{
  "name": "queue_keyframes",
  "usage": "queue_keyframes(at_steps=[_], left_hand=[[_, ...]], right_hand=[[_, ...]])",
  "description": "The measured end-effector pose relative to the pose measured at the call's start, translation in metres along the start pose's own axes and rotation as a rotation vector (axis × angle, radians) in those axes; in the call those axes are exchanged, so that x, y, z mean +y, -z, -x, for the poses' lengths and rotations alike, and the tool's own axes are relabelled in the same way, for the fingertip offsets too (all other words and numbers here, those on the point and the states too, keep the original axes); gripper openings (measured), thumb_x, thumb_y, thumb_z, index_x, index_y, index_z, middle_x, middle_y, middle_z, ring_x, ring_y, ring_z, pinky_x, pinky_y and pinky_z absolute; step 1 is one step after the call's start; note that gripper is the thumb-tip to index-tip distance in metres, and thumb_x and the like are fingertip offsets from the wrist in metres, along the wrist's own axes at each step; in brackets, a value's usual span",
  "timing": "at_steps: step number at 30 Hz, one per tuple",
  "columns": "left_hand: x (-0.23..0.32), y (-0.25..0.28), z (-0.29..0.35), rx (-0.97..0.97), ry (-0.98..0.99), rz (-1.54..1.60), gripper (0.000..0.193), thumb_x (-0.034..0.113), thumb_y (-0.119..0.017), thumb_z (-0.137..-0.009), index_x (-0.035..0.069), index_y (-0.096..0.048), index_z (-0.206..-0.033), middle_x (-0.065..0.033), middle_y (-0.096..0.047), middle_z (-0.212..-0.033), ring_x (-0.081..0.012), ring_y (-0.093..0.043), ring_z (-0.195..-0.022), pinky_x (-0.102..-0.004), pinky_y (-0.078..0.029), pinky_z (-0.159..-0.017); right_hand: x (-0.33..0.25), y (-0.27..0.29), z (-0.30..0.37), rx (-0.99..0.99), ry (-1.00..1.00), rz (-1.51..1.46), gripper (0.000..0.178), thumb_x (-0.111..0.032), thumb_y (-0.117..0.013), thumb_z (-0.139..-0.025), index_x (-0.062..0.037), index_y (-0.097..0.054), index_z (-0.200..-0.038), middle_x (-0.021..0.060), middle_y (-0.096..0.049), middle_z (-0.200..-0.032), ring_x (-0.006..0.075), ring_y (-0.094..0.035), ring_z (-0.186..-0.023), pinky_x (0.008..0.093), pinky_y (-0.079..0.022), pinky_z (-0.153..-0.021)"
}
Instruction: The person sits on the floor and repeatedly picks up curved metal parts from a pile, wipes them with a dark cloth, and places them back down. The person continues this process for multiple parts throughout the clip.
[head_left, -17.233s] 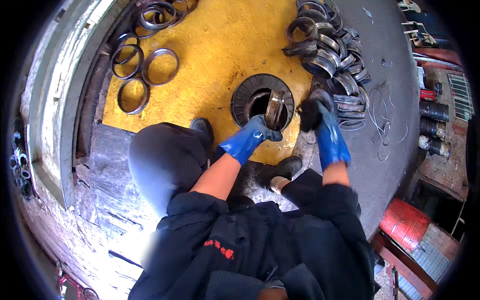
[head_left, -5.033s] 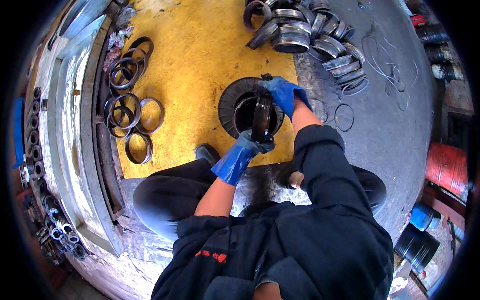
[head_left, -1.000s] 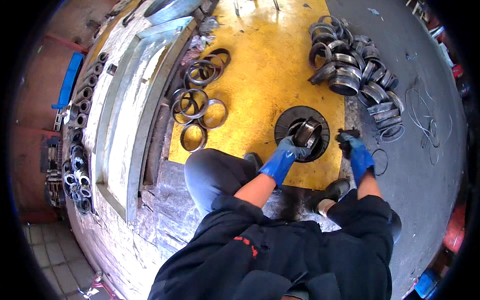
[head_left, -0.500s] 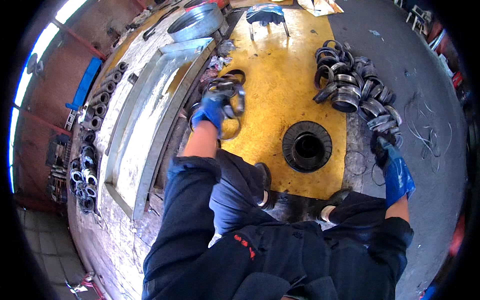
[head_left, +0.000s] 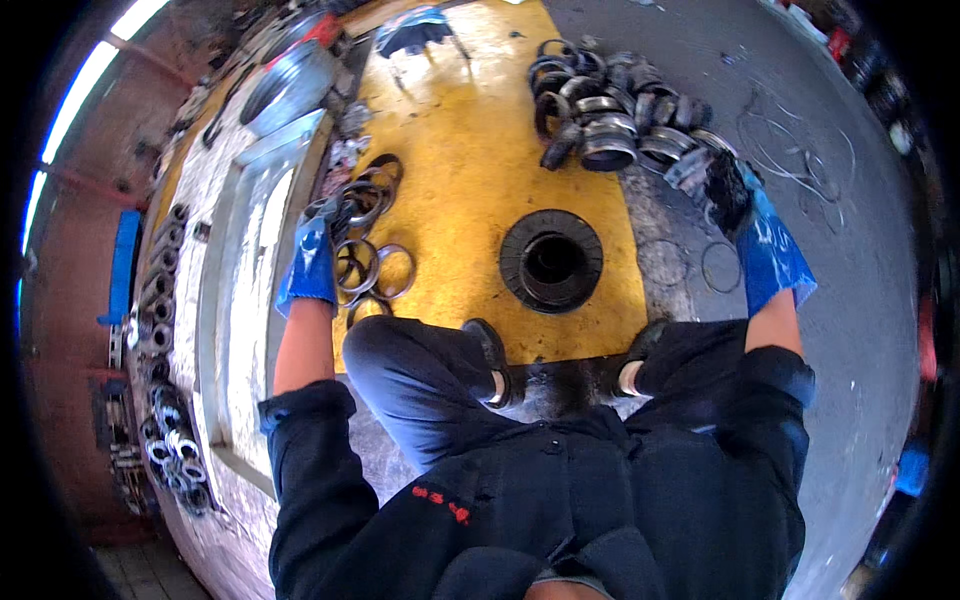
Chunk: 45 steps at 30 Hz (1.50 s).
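Clutching dark rag (head_left: 727,190), right hand (head_left: 757,218) was upper right; left hand (head_left: 318,232), apart, was by left-side rings (head_left: 376,268), grip unclear.

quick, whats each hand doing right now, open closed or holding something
Left hand: at the rings; can't tell whether its grip is open or closed.
Right hand: closed, holding a black rag.

A round black tub (head_left: 519,245) has a broad rim and open dark centre. Left of it, dark rings (head_left: 377,268) overlap loosely; beyond it, rightward, lie heaped grimy rings (head_left: 606,135). To its right, a black rag (head_left: 727,190) is crumpled.
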<state>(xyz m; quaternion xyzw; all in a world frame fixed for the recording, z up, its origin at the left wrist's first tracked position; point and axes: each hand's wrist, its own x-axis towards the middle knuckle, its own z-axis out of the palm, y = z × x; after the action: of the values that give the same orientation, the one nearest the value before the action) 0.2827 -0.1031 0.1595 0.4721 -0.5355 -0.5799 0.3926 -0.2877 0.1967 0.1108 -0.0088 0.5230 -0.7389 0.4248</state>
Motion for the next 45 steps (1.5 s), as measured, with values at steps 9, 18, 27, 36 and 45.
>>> queue_keyframes(at_steps=[9, 18, 27, 36, 45], left_hand=[[-0.079, -0.189, 0.034, -0.484, -0.042, -0.004, 0.02, 0.013, -0.069, -0.086, 0.003, -0.066, -0.104, -0.0086, -0.071, -0.094, -0.0162, -0.067, -0.082, -0.024, -0.05, -0.068], [-0.087, -0.255, 0.055, -0.585, 0.165, -0.436, 0.024, 0.017, -0.072, -0.083, 0.003, -0.066, -0.102, -0.005, -0.068, -0.087, -0.0118, -0.062, -0.079, -0.0262, -0.052, -0.073], [-0.08, -0.294, 0.062, -0.63, 0.16, -0.445, 0.025, 0.013, -0.072, -0.081, 0.004, -0.066, -0.104, -0.0079, -0.069, -0.094, -0.0146, -0.065, -0.088, -0.028, -0.052, -0.081], [-0.083, -0.318, 0.049, -0.676, 0.353, -0.716, 0.028, 0.016, -0.069, -0.08, 0.005, -0.067, -0.105, -0.0106, -0.069, -0.101, -0.0216, -0.065, -0.097, -0.0325, -0.05, -0.09], [-0.071, -0.311, 0.059, -0.634, 0.356, -0.712, 0.03, 0.014, -0.07, -0.081, 0.005, -0.065, -0.109, -0.0122, -0.069, -0.104, -0.021, -0.065, -0.099, -0.0322, -0.051, -0.088]], right_hand=[[-0.024, 0.084, -0.017, 0.048, 0.077, -0.237, 0.021, -0.03, -0.055, -0.093, -0.0128, -0.067, -0.09, 0.003, -0.07, -0.079, 0.0177, -0.064, -0.059, 0.0308, -0.051, -0.051], [0.015, 0.202, -0.126, 0.535, 0.046, 0.185, 0.013, -0.015, -0.063, -0.085, -0.0068, -0.062, -0.096, 0.0085, -0.068, -0.086, 0.0233, -0.066, -0.073, 0.0373, -0.054, -0.066], [0.132, 0.215, -0.198, 0.334, 0.091, 0.951, 0.049, -0.017, -0.074, -0.071, 0.0, -0.059, -0.114, 0.0208, -0.068, -0.097, 0.0297, -0.067, -0.087, 0.0407, -0.052, -0.073], [0.154, 0.183, -0.253, 0.656, 0.027, 1.501, 0.048, -0.035, -0.071, -0.076, -0.0082, -0.061, -0.115, 0.0206, -0.064, -0.113, 0.0365, -0.061, -0.106, 0.0435, -0.051, -0.088], [0.119, 0.171, -0.226, 0.508, 0.038, 0.982, 0.034, -0.032, -0.066, -0.084, -0.0032, -0.069, -0.102, 0.0183, -0.069, -0.083, 0.0241, -0.067, -0.068, 0.0358, -0.051, -0.06]])
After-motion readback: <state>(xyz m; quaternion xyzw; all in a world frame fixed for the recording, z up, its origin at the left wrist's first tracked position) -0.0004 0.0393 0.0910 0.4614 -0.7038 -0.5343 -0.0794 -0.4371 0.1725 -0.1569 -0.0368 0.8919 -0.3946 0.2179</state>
